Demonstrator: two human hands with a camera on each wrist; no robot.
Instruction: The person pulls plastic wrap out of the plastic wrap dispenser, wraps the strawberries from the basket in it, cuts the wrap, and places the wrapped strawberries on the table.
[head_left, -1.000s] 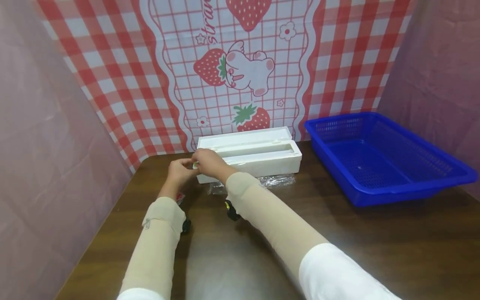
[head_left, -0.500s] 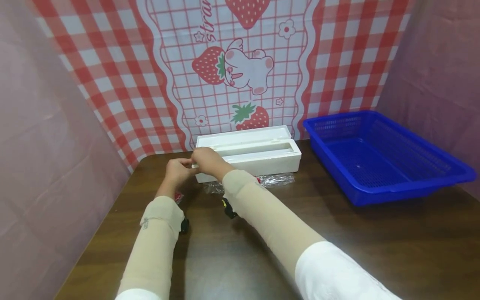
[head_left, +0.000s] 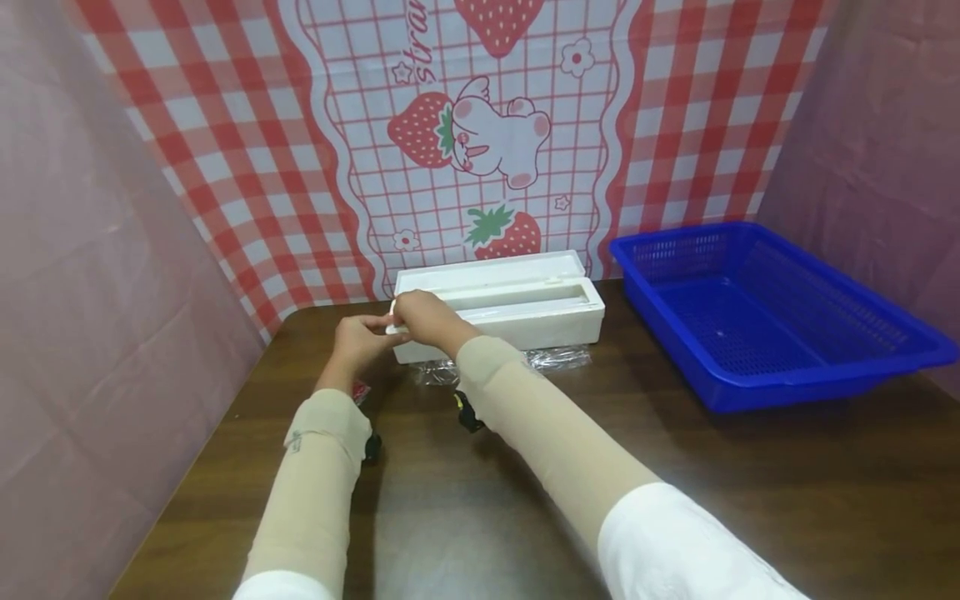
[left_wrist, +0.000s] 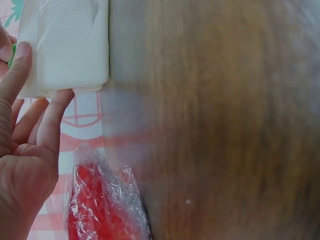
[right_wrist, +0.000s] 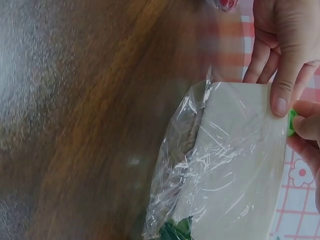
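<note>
A long white cling film dispenser (head_left: 528, 325) stands at the back of the table with its lid (head_left: 487, 272) raised. Clear film (right_wrist: 187, 150) drapes from its front down to the table. My left hand (head_left: 356, 346) holds the dispenser's left end, the thumb on top and the fingers at the end and below. At that same corner, my right hand (head_left: 427, 318) pinches a small green piece (right_wrist: 292, 122) at the dispenser's edge. A red thing wrapped in clear film (left_wrist: 92, 200) lies near my left wrist. Something dark green (right_wrist: 176, 229) shows under the film.
A blue plastic basket (head_left: 750, 392) stands at the right of the brown wooden table (head_left: 675, 500). Behind the dispenser hangs a red-and-white checked strawberry cloth (head_left: 480, 100). Pink cloth (head_left: 90, 292) walls off the left side, and similar cloth hangs at the right.
My right hand has shifted slightly to the right along the dispenser's edge, and the green spot by its fingers no longer shows in the head view. My left hand stays at the left end.
</note>
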